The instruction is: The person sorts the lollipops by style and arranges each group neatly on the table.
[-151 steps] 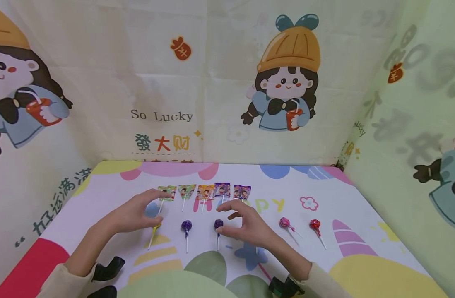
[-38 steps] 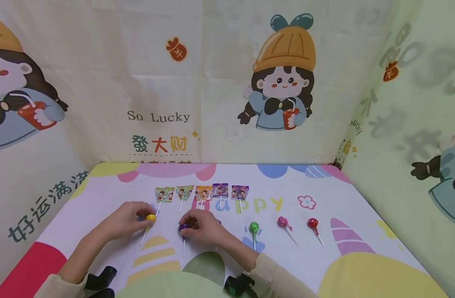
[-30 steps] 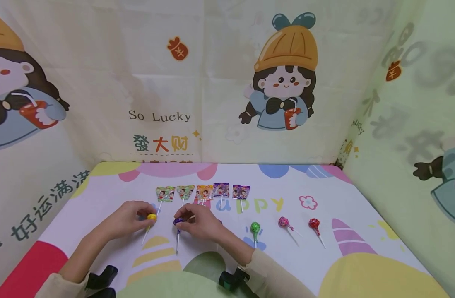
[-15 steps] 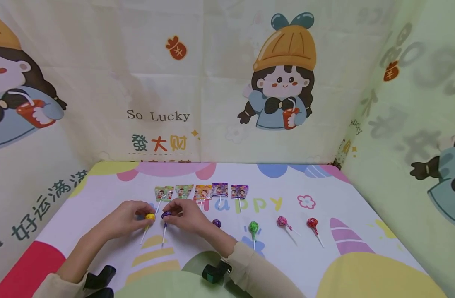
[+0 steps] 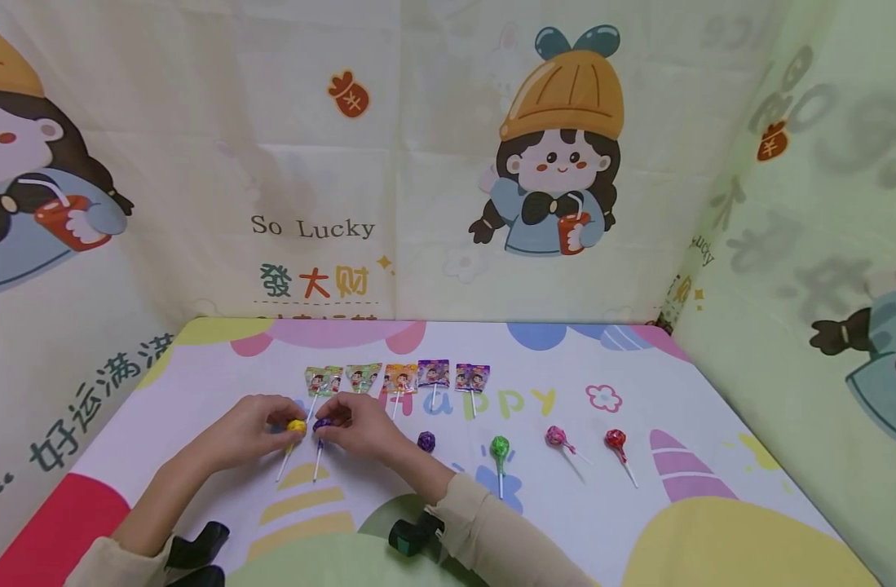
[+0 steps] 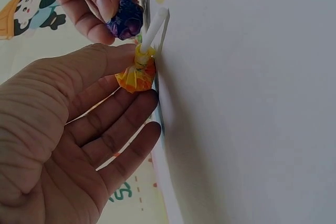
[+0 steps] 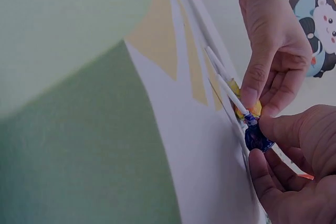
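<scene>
My left hand (image 5: 253, 430) pinches a yellow lollipop (image 5: 297, 426) by its wrapped head, the white stick slanting toward me. Close to its right, my right hand (image 5: 363, 425) holds a dark purple lollipop (image 5: 321, 425) between thumb and fingers. Both sticks run nearly side by side at the table's left half. In the left wrist view the yellow wrapper (image 6: 137, 74) sits at the thumb tip, with the purple head (image 6: 127, 19) just beyond it. The right wrist view has the purple head (image 7: 257, 137) between thumb and forefinger, overlapping the yellow one.
Another purple lollipop (image 5: 426, 442), a green one (image 5: 500, 447), a pink one (image 5: 556, 437) and a red one (image 5: 615, 440) lie in a row to the right. Behind them is a row of several flat-packed lollipops (image 5: 400, 378) on the patterned table (image 5: 565, 522).
My right hand has taken the purple lollipop and moved it left beside the yellow one. Earlier my left hand was spread over the yellow lollipop; now it pinches it, and that lollipop sits slightly further left.
</scene>
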{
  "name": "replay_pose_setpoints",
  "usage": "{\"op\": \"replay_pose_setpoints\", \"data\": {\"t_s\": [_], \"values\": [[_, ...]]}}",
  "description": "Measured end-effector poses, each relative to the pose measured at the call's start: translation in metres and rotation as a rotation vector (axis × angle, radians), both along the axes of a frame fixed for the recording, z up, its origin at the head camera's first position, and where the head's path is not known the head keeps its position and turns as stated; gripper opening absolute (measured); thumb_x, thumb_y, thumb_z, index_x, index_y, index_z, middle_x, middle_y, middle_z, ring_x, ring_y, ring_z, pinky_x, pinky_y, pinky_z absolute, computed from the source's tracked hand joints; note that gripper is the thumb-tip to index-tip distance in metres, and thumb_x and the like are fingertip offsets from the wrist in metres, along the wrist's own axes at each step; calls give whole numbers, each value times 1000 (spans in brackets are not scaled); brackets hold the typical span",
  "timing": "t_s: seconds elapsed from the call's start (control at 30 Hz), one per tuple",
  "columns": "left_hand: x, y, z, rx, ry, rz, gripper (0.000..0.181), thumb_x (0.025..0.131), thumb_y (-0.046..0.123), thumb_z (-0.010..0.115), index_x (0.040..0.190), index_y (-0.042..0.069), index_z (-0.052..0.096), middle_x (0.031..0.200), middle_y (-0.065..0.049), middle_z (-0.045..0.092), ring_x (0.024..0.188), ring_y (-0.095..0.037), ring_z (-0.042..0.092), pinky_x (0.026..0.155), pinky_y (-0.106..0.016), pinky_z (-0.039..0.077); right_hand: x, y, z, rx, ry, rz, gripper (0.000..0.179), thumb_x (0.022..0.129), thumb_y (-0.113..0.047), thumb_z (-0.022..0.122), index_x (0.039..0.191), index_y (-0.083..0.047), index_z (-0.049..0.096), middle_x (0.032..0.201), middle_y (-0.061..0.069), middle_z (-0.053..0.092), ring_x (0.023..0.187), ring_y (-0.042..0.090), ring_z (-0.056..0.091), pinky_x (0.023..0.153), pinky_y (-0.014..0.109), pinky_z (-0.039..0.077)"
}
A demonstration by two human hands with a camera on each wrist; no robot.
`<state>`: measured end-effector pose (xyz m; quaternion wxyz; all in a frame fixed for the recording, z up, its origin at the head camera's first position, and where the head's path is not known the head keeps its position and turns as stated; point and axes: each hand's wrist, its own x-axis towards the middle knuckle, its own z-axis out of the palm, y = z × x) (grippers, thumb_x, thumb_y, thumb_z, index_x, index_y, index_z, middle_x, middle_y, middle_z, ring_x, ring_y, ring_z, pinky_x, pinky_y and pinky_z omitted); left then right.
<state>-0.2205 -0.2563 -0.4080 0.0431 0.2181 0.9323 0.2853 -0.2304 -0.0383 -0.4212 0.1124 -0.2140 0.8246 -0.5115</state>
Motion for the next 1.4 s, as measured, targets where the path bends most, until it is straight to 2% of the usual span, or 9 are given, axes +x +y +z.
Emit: {"op": "replay_pose_setpoints", "data": {"t_s": [0.33, 0.6, 0.8, 1.03, 1.2, 1.4], "values": [[1, -2, -2, 10, 7, -1, 19, 85, 15, 82, 102, 10, 74, 93, 7, 70, 84, -11, 62, 83, -36, 59, 0, -5, -1, 28, 23, 17, 16, 91, -11, 77, 105, -7, 72, 90, -6, 66, 77, 1, 54, 71, 13, 50], [3, -4, -2, 13, 10, -4, 20, 85, 16, 83, 102, 10, 74, 93, 7, 70, 84, -10, 62, 82, -34, 59, 3, -3, 4, 34, 24, 13, 21, 89, -13, 81, 106, -6, 71, 92, -3, 67, 77, 2, 54, 66, 14, 50], [2, -2, -4, 27, 5, -11, 20, 85, 15, 83, 101, 10, 74, 94, 6, 70, 84, -11, 62, 81, -36, 59, 2, 5, 7, 38, 64, 11, 26, 86, -14, 83, 108, -6, 71, 102, 2, 70, 89, 9, 61, 76, 14, 50], [2, 1, -3, 22, 6, 5, 19, 85, 15, 83, 101, 10, 75, 94, 5, 70, 83, -11, 62, 81, -35, 59, 5, 22, 11, 37, 110, 42, 27, 88, -14, 81, 110, -4, 70, 108, 7, 70, 97, 14, 63, 83, 17, 53], [3, 2, -1, 15, -2, 11, 18, 85, 15, 83, 101, 10, 75, 94, 5, 70, 83, -12, 61, 82, -37, 59, 11, 36, 15, 48, 162, 47, 26, 89, -15, 79, 111, -4, 70, 112, 11, 69, 102, 22, 65, 87, 19, 54], [4, 2, 0, 6, -5, 31, 18, 85, 16, 83, 101, 12, 75, 94, 6, 70, 85, -12, 61, 84, -38, 59, 21, 49, 22, 6, 183, 56, 25, 90, -14, 79, 111, -6, 69, 113, 14, 69, 106, 31, 64, 90, 25, 56]]}}
